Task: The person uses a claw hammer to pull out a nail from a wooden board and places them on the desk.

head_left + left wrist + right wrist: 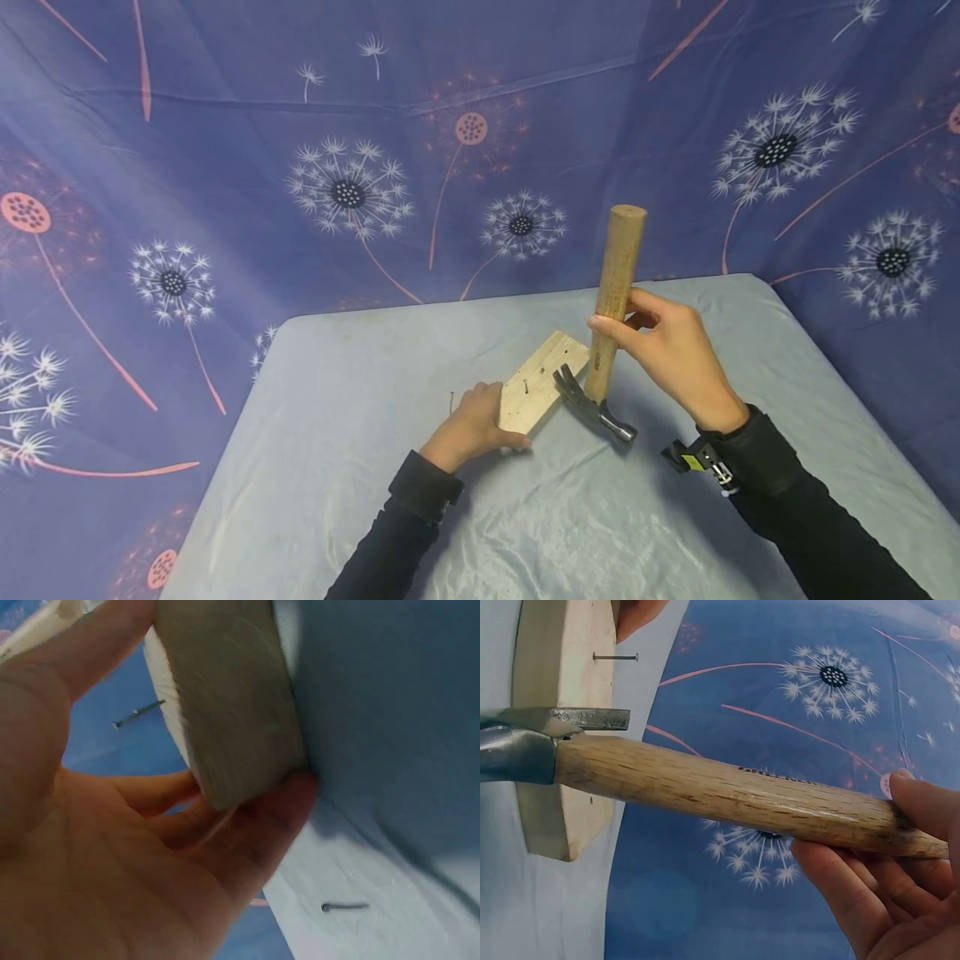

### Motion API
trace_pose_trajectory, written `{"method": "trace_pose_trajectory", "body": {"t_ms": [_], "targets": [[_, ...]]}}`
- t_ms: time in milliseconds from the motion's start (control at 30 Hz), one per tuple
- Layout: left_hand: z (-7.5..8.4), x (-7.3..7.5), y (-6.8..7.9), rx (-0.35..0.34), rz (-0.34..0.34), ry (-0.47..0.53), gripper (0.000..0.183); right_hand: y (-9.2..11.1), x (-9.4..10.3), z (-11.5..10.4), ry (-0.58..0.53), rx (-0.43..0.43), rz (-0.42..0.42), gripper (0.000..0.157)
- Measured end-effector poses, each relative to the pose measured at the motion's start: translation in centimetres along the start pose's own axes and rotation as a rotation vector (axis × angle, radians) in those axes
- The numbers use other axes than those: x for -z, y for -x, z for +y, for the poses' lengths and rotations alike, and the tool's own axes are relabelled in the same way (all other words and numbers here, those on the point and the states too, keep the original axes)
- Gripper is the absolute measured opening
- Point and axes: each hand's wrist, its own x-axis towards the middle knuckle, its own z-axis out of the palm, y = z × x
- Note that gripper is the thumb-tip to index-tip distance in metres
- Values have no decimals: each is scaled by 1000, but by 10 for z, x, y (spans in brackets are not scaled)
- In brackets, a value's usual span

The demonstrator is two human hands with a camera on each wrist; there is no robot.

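My left hand (474,421) grips the near left end of a pale wooden block (551,367), thumb along the near side. A nail (527,387) stands partly sunk in the block's top face; it shows clearly beside the block (544,817) in the right wrist view. My right hand (671,350) pinches the wooden handle of a claw hammer (617,275) between thumb and fingers. The handle points up, and the steel head (596,412) hangs low, its claw toward the block's right side. Whether the claw touches the wood I cannot tell.
A loose nail (345,906) lies on the pale blue cloth beyond my left hand. The cloth covers the table (337,375), whose far edge meets a blue dandelion-print curtain (247,167). Small dark marks dot the block's top.
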Motion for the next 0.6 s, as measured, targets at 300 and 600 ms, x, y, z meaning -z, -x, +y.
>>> {"method": "trace_pose_trajectory", "body": {"t_ms": [300, 600], "targets": [[8, 1, 4, 45, 9, -1, 76, -31, -14, -11, 44, 69, -137, 37], [7, 2, 5, 62, 2, -7, 82, -61, -32, -28, 65, 107, -315, 35]]}}
